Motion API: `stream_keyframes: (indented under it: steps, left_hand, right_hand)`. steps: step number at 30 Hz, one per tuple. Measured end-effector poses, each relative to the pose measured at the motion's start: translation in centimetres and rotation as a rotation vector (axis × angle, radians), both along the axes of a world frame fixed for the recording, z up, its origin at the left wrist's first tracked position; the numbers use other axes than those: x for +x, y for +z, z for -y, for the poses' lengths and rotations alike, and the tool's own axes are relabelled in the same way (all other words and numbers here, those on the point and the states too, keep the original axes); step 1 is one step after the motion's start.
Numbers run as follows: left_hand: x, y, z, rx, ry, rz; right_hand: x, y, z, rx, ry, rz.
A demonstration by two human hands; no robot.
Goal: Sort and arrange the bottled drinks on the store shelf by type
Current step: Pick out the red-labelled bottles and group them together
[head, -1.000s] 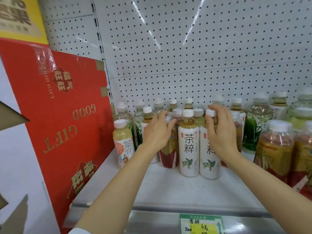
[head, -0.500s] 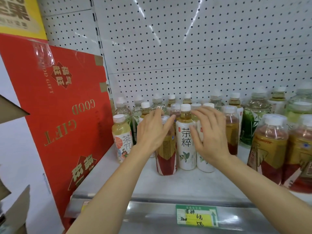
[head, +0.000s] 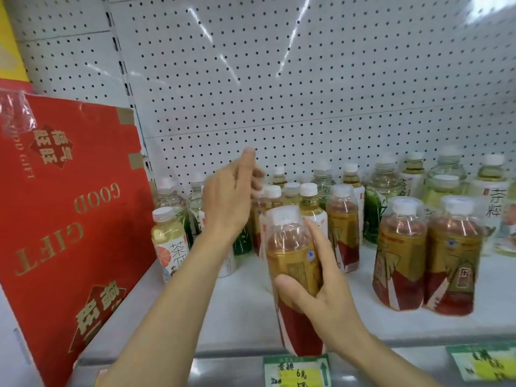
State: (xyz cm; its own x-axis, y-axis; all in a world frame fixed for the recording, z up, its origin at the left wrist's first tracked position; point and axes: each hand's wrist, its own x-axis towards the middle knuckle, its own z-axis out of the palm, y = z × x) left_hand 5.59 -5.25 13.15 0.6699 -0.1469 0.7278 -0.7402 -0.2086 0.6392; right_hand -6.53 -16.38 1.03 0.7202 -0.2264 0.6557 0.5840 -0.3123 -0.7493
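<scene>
A red box [head: 69, 219] is leaning at the shelf's [head: 245, 308] left end. The left hand [head: 227, 202] is hovering over the back bottles, fingers loose, holding nothing. The right hand [head: 321, 297] is gripping a tea bottle [head: 293, 263] above the shelf's front edge.

Shop: pegboard-backed shelf [head: 251, 311] stocked with bottled drinks [head: 452, 255], price tags [head: 297, 371] on shelf edge.
</scene>
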Motion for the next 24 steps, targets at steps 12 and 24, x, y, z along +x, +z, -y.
stream_keyframes:
  steps: [12,24]
  left_hand:
    - [13.6,2.3,6.5,1.221,0.178,-0.161]
    - [10.7,7.0,2.4,0.645,0.319,-0.033]
  right_hand:
    - [-6.6,-1.2,4.9,0.121,-0.338,-0.016]
    - [-12.1,0.1,10.5,0.125,-0.669,0.091]
